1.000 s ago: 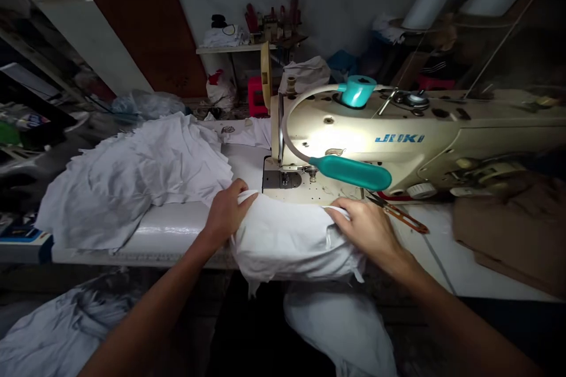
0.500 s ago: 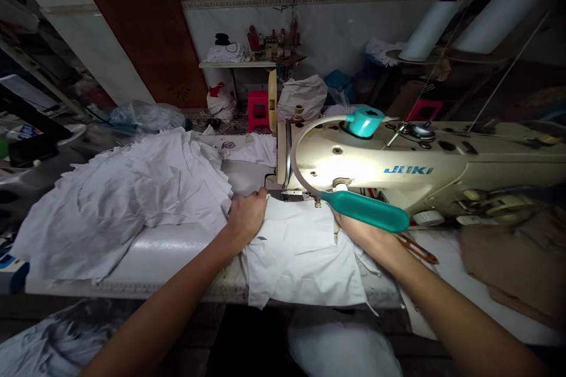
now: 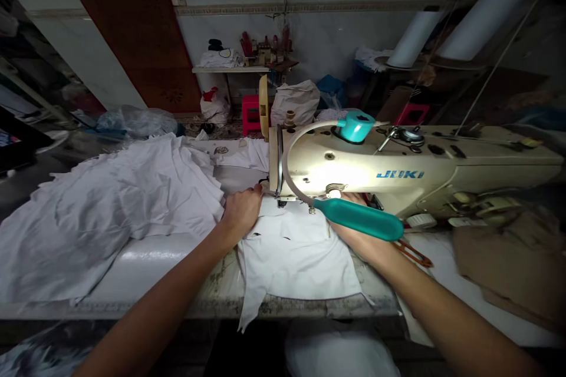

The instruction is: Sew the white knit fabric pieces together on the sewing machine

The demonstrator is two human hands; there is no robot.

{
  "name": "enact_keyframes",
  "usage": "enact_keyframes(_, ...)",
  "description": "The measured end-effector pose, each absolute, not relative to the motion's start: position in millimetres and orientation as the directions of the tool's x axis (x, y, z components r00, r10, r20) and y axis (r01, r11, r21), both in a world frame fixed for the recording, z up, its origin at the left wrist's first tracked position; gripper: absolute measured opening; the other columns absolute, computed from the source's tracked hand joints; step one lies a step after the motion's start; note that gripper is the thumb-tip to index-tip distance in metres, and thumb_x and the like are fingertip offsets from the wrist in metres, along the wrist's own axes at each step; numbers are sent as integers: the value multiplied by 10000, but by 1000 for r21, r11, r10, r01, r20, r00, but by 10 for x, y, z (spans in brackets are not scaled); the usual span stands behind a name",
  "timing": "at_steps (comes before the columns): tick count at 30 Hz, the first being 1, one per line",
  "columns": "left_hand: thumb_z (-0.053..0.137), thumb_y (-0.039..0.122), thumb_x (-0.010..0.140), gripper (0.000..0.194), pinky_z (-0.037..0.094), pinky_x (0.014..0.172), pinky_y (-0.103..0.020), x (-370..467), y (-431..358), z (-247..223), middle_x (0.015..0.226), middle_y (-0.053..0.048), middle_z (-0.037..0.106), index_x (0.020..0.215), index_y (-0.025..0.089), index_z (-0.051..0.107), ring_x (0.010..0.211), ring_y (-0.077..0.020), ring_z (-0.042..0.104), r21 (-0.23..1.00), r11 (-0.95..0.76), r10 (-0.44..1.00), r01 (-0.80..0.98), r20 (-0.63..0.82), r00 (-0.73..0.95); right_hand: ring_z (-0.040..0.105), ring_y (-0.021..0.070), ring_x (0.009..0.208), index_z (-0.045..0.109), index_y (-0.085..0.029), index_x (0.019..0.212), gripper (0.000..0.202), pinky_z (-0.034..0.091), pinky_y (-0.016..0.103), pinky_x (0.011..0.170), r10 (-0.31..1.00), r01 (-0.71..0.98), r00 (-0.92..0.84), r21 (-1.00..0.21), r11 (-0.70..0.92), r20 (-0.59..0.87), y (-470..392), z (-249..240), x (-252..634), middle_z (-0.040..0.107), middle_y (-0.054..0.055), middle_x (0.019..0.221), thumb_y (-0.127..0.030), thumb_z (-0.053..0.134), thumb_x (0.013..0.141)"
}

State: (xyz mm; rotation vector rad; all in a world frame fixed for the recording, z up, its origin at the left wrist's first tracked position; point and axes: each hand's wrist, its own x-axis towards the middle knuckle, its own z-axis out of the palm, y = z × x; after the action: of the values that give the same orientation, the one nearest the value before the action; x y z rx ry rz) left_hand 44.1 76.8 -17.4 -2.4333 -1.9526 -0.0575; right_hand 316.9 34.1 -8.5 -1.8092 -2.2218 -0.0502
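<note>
A white cloth piece [image 3: 300, 271] lies under the needle end of the cream sewing machine [image 3: 433, 159], its near edge drooping over the table front. Curled at the cloth's upper left corner, my left hand [image 3: 241, 212] grips the fabric close to the presser foot [image 3: 282, 203]. My right hand [image 3: 354, 238] is at the cloth's right side, below the machine arm. A teal lamp [image 3: 360, 219] on a bent neck covers most of its fingers, so their hold cannot be made out.
Left of the machine, a large heap of white cloth pieces [image 3: 128, 188] covers much of the table [image 3: 154, 259]. Orange-handled snips [image 3: 413, 253] and brown fabric [image 3: 508, 271] lie to the right. Thread cones [image 3: 413, 38] stand behind, and a red stool [image 3: 251, 115] is beyond the machine.
The cloth has moved further under the presser foot, and its lower left corner now hangs lower. My right hand has reached farther in behind the lamp. The view has shifted slightly.
</note>
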Motion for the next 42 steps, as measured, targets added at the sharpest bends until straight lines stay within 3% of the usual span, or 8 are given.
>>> enact_keyframes(6,372,329,1082,375,565,792,-432,436,666,-207,1077,-172,765,1252,151,654,932,-347,756,-22,-206,976,978,65,207,645,312,1090,634,-193,1301,341,534,452,936,868,852,-402,-229,472,292,-83,-249,2856,679,151,1208,-200,429,1029)
enact_keyframes(11,394,311,1076,371,573,770,-452,386,641,-227,1079,-185,759,1310,145,630,897,-352,760,-56,-234,970,971,54,237,599,328,1224,613,-200,1049,255,497,498,1048,853,770,-426,-373,517,303,-228,-455,2899,675,137,1261,-58,473,891)
enact_keyframes(17,414,303,1070,328,575,748,-468,345,672,-242,1069,-174,761,1226,160,664,861,-362,762,-85,-278,958,957,46,282,590,328,1253,593,-200,994,244,504,496,1048,881,773,-366,-429,467,299,-274,-453,2968,660,142,1304,-44,458,863)
enact_keyframes(24,393,211,1051,339,575,760,-431,365,778,-213,1033,-170,763,1241,168,670,891,-350,769,-102,-334,942,937,6,336,527,358,1329,551,-206,1474,560,499,549,1068,886,829,-391,-323,457,249,-307,-400,2870,613,136,1430,-121,454,930)
enact_keyframes(29,417,178,1018,381,569,720,-411,388,858,-166,888,-153,760,1337,153,623,845,-352,771,-100,-362,932,927,-31,361,502,406,1352,516,-190,1545,629,495,596,1055,900,890,-348,-209,405,264,-362,-454,2819,583,160,1488,-116,469,922)
enact_keyframes(35,412,252,1045,355,563,739,-400,413,904,-174,902,-150,756,1299,156,641,864,-342,768,-86,-340,940,936,-20,340,525,413,1344,528,-210,1548,650,499,594,1051,903,912,-341,-140,385,263,-352,-457,2795,560,176,1517,-107,503,907)
enact_keyframes(39,404,338,1073,359,572,752,-410,377,866,-162,1034,-148,753,1254,161,659,880,-329,760,-72,-291,956,954,27,293,507,404,1382,528,-241,1550,673,498,581,1061,912,913,-344,-147,380,223,-316,-431,2785,534,165,1548,-86,506,895)
enact_keyframes(42,445,345,1070,339,578,822,-400,283,761,-116,1204,-159,711,1261,156,651,1059,-325,718,-74,-282,956,957,69,287,479,401,1417,529,-235,1547,648,479,584,1085,914,911,-337,-168,377,225,-345,-404,2797,538,156,1548,-95,491,916)
